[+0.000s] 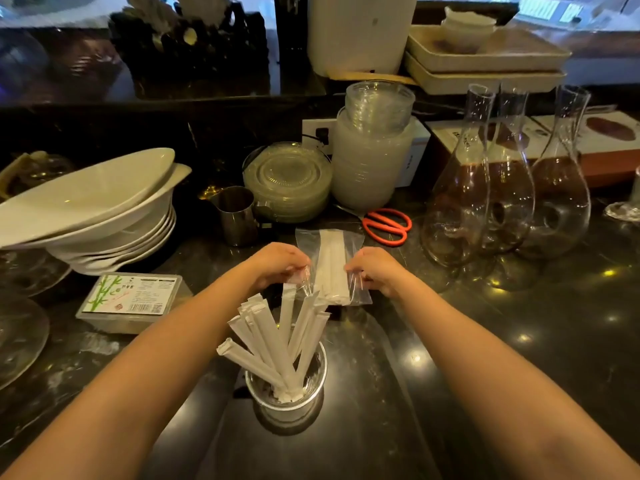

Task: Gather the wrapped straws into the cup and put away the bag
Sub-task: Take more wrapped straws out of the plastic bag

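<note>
While many straws (277,341) stand in the cup (287,400), left hand (277,263) and right hand (377,268) pinch the bag (329,268) edges, probably to open it.

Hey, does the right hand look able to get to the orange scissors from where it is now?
Probably yes, once it lets go: the right hand is pinching the clear bag edge. The orange scissors lie flat just beyond it on open counter, with nothing between; the glass carafes stand off to the right.

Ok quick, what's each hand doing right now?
Left hand: closed, pinching the left edge of the clear bag.
Right hand: closed, pinching the bag's right edge.
</note>
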A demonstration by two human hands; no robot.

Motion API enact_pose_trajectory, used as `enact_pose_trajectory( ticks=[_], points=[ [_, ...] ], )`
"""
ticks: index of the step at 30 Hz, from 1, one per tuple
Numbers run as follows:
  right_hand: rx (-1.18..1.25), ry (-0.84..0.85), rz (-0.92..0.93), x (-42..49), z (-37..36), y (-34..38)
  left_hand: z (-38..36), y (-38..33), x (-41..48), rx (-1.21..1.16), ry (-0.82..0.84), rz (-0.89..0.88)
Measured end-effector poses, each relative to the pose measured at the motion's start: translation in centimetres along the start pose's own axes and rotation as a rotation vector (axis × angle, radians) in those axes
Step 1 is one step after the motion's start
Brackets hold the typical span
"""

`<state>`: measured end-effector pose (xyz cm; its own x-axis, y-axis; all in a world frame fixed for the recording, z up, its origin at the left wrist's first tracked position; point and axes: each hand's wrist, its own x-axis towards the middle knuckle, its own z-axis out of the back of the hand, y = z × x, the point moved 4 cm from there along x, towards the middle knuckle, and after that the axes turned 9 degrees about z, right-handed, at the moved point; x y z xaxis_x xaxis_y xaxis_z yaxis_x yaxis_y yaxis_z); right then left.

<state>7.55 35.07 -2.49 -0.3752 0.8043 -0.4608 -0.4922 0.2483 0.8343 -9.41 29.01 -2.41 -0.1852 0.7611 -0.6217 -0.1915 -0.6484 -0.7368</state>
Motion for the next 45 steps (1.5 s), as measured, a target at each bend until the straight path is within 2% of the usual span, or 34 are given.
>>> enact_pose_trajectory(
  ticks=[4, 9, 14, 19, 24, 31, 35, 40, 45],
  points=[
    [0.088, -0.092, 0.233, -1.8, 0.8, 2.3, 0.8, -1.4, -2.2, -0.048, 0.038, -0.107],
    [0.248, -0.168, 0.491, -5.6, 2.0, 6.2, 2.1, -4.4, -6.1, -0.193, -0.02, -0.289],
    [0.299, -0.054, 0.702, -10.4, 1.8, 9.0, 2.4, -5.9, -11.6, -0.374, 0.075, -0.497],
    [0.254, 0.04, 0.848, -14.8, -0.2, 8.5, 2.2, -4.3, -16.3, -0.475, 0.048, -0.555],
    [0.25, 0.152, 0.84, -17.2, -2.4, 5.8, 1.8, -0.8, -20.5, -0.383, -0.178, -0.563],
    [0.338, 0.275, 0.777, -19.5, -3.0, 4.5, 0.0, 4.7, -24.1, -0.342, -0.189, -0.513],
    [0.173, 0.34, 0.814, -21.4, -3.2, 5.6, -1.3, 7.3, -24.7, -0.328, -0.162, -0.482],
    [-0.425, 0.461, 0.829, -23.1, -5.1, 5.9, -2.6, 9.2, -25.1, -0.338, -0.158, -0.455],
    [-0.569, 0.476, 0.77, -23.7, -6.1, 5.8, -2.4, 9.3, -25.7, -0.251, -0.211, -0.456]
  ],
)
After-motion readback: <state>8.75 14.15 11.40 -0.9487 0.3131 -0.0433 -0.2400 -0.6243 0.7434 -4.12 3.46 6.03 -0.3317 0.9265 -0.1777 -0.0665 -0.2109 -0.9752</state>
